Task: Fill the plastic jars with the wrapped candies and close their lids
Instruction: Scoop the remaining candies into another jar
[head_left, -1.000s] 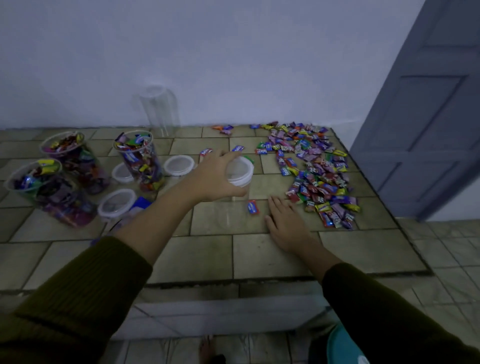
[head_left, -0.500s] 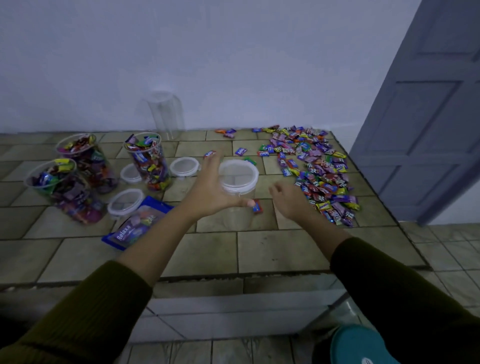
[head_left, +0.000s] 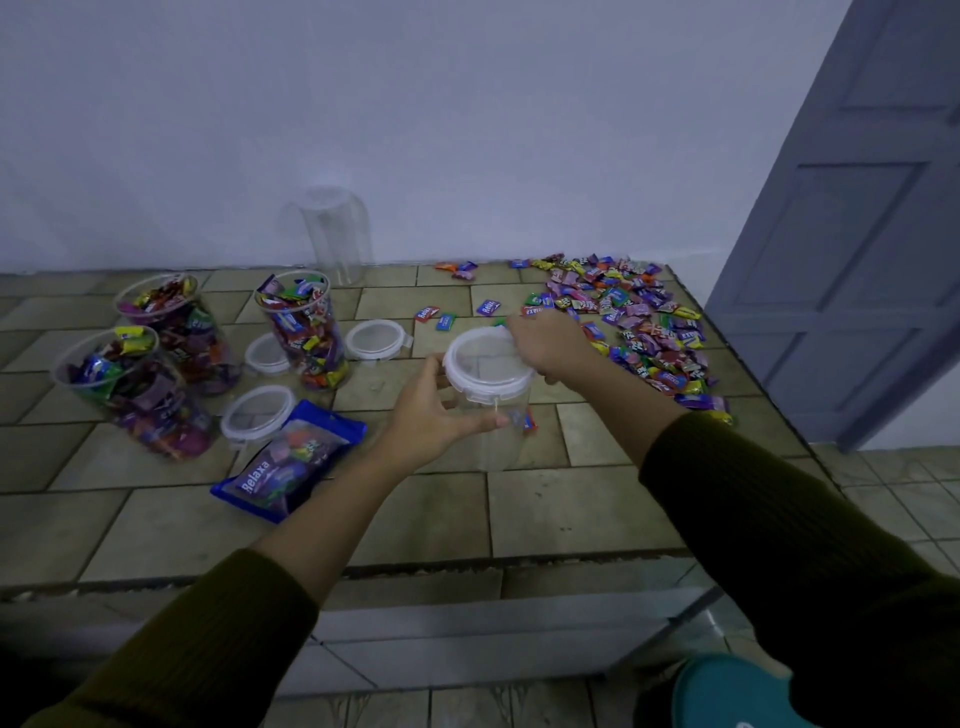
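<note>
A clear, empty plastic jar (head_left: 500, 439) with a white-rimmed lid (head_left: 485, 365) on top is held just above the tiled counter. My left hand (head_left: 431, 415) grips the jar's side, thumb across the front. At the lid's far right rim is my right hand (head_left: 545, 345), its fingers curled over the edge. A wide pile of wrapped candies (head_left: 639, 322) covers the counter's right side. Three open jars full of candies (head_left: 306, 332) (head_left: 176, 327) (head_left: 135, 395) stand at the left.
Three loose lids (head_left: 378, 339) (head_left: 257, 413) (head_left: 266, 353) lie among the filled jars. A blue candy bag (head_left: 288, 462) lies front left. Another empty jar (head_left: 335, 234) stands by the wall. A grey door (head_left: 857, 234) is at the right, past the counter's edge.
My left hand has brought the lidded jar nearer and higher. My right hand left the counter and moved up to the lid's rim.
</note>
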